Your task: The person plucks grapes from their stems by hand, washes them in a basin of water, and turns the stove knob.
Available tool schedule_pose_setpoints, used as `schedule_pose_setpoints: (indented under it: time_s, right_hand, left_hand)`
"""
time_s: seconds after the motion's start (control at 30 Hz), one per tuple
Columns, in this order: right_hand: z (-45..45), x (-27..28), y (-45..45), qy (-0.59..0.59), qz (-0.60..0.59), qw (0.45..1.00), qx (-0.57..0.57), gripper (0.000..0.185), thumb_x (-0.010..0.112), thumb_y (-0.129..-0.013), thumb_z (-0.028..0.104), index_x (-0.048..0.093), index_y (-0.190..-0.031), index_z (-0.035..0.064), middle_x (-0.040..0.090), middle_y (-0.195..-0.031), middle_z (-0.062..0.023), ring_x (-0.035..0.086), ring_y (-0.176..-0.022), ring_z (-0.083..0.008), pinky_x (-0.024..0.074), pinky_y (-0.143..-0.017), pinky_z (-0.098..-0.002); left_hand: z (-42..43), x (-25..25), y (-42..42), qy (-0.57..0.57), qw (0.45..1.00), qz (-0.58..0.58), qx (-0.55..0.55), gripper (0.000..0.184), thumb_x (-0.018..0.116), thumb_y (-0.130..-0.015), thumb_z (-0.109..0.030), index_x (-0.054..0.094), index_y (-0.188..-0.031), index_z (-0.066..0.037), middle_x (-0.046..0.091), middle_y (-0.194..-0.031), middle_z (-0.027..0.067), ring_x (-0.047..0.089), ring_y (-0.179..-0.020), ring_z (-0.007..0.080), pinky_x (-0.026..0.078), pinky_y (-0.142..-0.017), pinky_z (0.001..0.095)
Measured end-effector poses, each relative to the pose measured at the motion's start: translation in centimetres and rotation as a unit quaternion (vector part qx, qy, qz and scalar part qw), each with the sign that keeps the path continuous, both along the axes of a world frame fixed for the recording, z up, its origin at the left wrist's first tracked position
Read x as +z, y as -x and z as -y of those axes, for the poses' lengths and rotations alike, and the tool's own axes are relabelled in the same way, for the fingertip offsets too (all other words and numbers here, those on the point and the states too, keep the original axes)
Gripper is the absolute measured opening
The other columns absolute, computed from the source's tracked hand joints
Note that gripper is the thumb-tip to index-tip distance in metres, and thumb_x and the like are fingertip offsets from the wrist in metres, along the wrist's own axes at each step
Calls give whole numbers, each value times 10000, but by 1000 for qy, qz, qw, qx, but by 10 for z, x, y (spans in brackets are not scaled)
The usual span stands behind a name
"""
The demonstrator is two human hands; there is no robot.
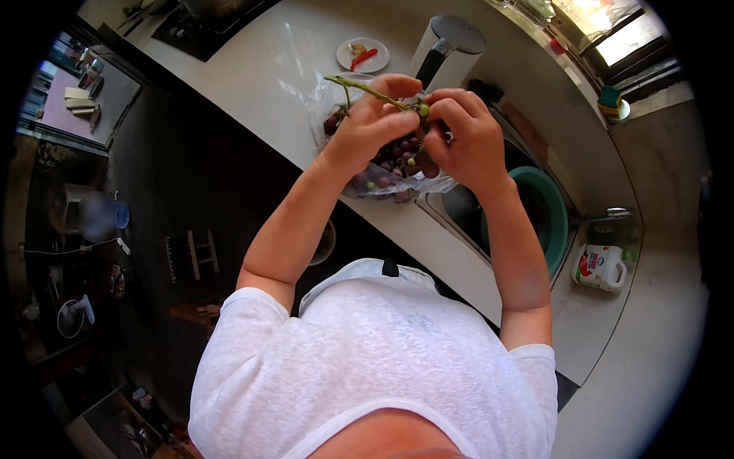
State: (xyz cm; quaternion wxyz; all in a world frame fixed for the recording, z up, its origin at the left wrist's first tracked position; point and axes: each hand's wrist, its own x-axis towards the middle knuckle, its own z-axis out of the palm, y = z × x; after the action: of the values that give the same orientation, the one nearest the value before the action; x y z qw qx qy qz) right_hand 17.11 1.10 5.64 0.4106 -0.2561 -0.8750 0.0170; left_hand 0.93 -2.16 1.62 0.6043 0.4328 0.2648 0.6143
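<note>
Over clear bag (434, 184) | purple grapes (393, 158), green stem (359, 86) | left grip (409, 103) pinches stem; right grip (433, 122) pinched, contents unclear

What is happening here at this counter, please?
A person works with both bare hands over a clear plastic bag of dark grapes on the counter. The left hand and the right hand meet at a green grape stem, near a small green grape. A plate with a red chili and a kettle stand beyond.
</note>
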Motion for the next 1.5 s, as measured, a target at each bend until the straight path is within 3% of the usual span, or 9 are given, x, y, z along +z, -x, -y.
schedule_pose_setpoints:
  time_s: [0.13,0.4,0.57,0.87,0.93,1.07,1.2,1.37,1.5]
  right_hand:
    - [-3,4,-4,10,-17,1000,15,101,585,-648,34,532,-730,60,583,-818,-60,560,-722,-258,471,-611,-336]
    - [-7,16,-16,6,45,999,19,135,599,-635,49,504,-729,69,567,-822,-30,558,-716,-230,474,-603,-317]
    - [-12,19,-24,-25,68,997,30,143,607,-630,57,509,-733,72,564,-823,-27,558,-713,-223,476,-602,-317]
    - [-27,20,-54,109,-17,994,2,77,546,-714,20,556,-782,55,600,-878,-60,612,-723,-188,476,-542,-272]
    - [-35,10,-64,453,-265,850,53,68,499,-780,41,541,-833,41,603,-921,-95,619,-757,-174,487,-542,-263]
    - [-41,-31,-78,643,-336,670,157,123,427,-828,94,505,-900,32,597,-938,-112,620,-784,-182,492,-528,-266]
    - [-30,-45,-74,680,-311,645,155,166,447,-822,126,535,-934,41,594,-921,-93,594,-712,-156,458,-503,-230]
    - [-15,-26,-58,620,-161,749,170,225,544,-823,105,593,-1017,2,612,-699,-18,531,-578,-47,369,-478,-153]
    - [-17,-17,-59,607,-96,769,177,196,558,-814,90,615,-982,8,600,-737,-7,531,-610,-41,379,-493,-152]
  left_hand:
    - [-3,-9,-9,-5,988,33,-153,594,596,-797,-137,299,-1297,-18,499,-1082,56,464,-1033,113,392,-865,258]
    - [-10,-9,-12,120,976,13,-181,299,566,-814,-200,514,-1049,-23,532,-922,27,521,-809,108,451,-708,275]
    - [-13,-14,-22,192,930,156,-273,206,558,-800,-200,541,-939,-49,538,-792,37,543,-683,146,476,-627,320]
    - [-11,-22,-30,272,879,187,-344,206,539,-721,-141,574,-862,5,594,-872,119,592,-795,282,501,-711,395]
    - [-10,-23,-31,268,876,194,-350,219,538,-716,-164,577,-832,18,586,-865,138,591,-813,310,489,-745,396]
    - [-10,-24,-33,209,885,185,-373,252,524,-721,-209,579,-804,22,578,-861,163,592,-823,322,478,-764,399]
    - [-10,-21,-33,213,887,172,-372,289,529,-721,-267,541,-780,15,536,-829,151,572,-800,320,456,-772,392]
    - [-10,-24,-37,223,881,159,-386,313,507,-731,-294,536,-771,15,534,-781,145,566,-779,310,457,-757,382]
    - [-9,-32,-34,236,844,226,-426,318,474,-762,-247,571,-845,44,585,-841,156,594,-800,328,478,-769,400]
